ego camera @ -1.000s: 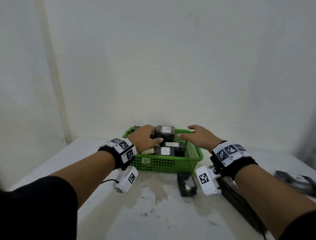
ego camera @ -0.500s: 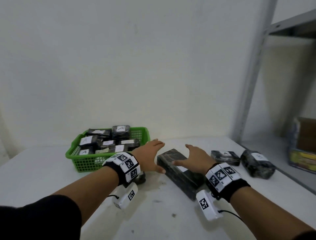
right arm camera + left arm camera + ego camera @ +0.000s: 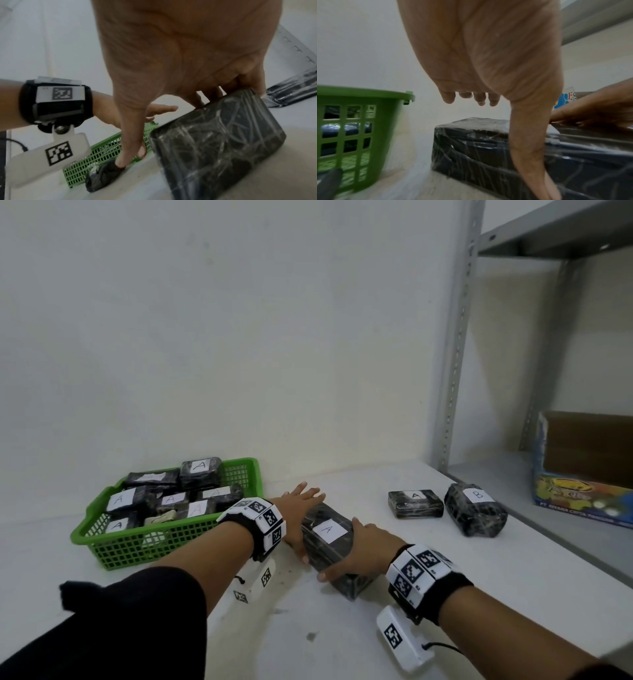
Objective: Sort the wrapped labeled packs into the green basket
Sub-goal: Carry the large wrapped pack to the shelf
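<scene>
A long black wrapped pack labelled A lies on the white table just right of the green basket, which holds several black packs labelled A. My left hand lies along the pack's left side with its fingers straight; in the left wrist view the thumb presses the pack's side. My right hand grips the pack from the right. In the right wrist view its fingers curl over the pack's far edge. A smaller pack labelled A and one labelled B lie farther right.
A grey metal shelf upright stands at the right, with a coloured cardboard box on the shelf beside it. A small dark object sits on the table in front of the basket. A plain wall runs behind everything.
Both hands have left the basket and moved right to the long pack. The right hand has come down over it and taken hold. The head view has swung right.
</scene>
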Demonstrator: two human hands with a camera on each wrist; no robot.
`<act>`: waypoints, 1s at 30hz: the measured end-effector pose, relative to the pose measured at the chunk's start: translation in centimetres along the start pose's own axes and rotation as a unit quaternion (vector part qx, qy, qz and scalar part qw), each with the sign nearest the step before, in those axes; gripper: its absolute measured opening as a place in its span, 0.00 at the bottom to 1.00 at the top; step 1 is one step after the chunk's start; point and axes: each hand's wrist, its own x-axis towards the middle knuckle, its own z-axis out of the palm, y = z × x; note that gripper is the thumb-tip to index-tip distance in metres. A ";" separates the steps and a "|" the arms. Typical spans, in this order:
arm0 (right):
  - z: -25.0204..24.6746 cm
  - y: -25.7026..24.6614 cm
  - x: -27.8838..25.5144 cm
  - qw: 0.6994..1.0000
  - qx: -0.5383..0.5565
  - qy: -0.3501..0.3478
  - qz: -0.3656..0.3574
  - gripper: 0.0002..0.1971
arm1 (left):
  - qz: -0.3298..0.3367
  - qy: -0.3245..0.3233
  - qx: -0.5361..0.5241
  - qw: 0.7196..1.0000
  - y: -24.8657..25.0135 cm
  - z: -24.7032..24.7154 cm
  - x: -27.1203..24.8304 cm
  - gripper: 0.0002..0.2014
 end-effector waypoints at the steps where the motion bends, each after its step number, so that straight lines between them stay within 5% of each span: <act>1: 0.1 -0.1 -0.1 1.000 0.000 -0.003 0.000 0.73 | 0.000 -0.007 0.004 1.000 0.1 0.1 0.4 0.72; 9: -1.1 1.7 -0.4 0.998 0.046 0.019 -0.040 0.47 | -0.002 -0.009 -0.042 0.999 0.7 0.7 2.0 0.67; 13: -3.2 4.0 -1.4 0.994 0.087 0.016 -0.069 0.46 | 0.023 -0.020 -0.099 0.995 0.1 0.8 2.0 0.69; 21: -6.7 8.0 -2.4 0.983 0.155 0.007 -0.103 0.51 | 0.030 0.026 -0.208 0.977 0.9 -1.3 -0.3 0.55; 30: -6.6 5.9 -2.2 0.905 0.365 0.127 -0.178 0.37 | -0.026 0.126 -0.381 0.916 -1.5 -2.1 -7.1 0.45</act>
